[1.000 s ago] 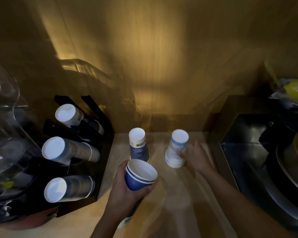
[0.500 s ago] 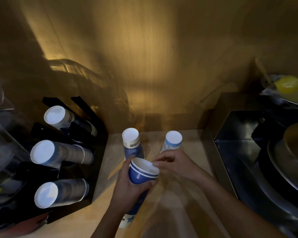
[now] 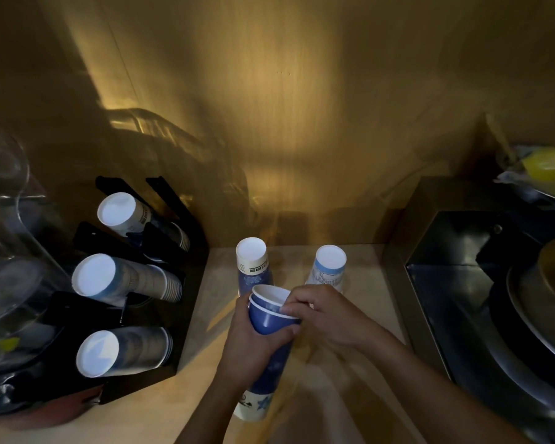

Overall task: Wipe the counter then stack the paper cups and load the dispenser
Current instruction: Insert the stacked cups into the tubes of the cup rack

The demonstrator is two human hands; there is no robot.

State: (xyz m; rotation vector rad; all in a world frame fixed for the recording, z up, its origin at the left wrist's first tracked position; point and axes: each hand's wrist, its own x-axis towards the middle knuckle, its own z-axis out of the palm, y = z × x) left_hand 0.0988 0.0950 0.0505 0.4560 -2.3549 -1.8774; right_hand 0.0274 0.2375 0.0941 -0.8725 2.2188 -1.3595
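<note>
My left hand [image 3: 247, 347] grips a stack of blue paper cups [image 3: 268, 322], mouth up and tilted, above the light counter [image 3: 359, 395]. My right hand [image 3: 326, 315] pinches the rim of the top cup at the stack's mouth, and that cup sits slightly raised in the one below. Two more cup stacks stand upside down at the back: a dark blue one [image 3: 252, 261] and a pale blue one [image 3: 329, 264], partly hidden behind my right hand. The black dispenser [image 3: 186, 315] on the left holds three rows of cups, bottoms facing out.
A clear glass dome [image 3: 4, 245] stands at the far left. A dark metal box [image 3: 455, 277] with round metal pans [image 3: 545, 302] fills the right side. A yellow object [image 3: 547, 165] lies in a dish at the upper right. A wooden wall closes the back.
My right hand left the pale blue stack at the back and came to the rim of the held stack. The top cup now sits raised in the stack.
</note>
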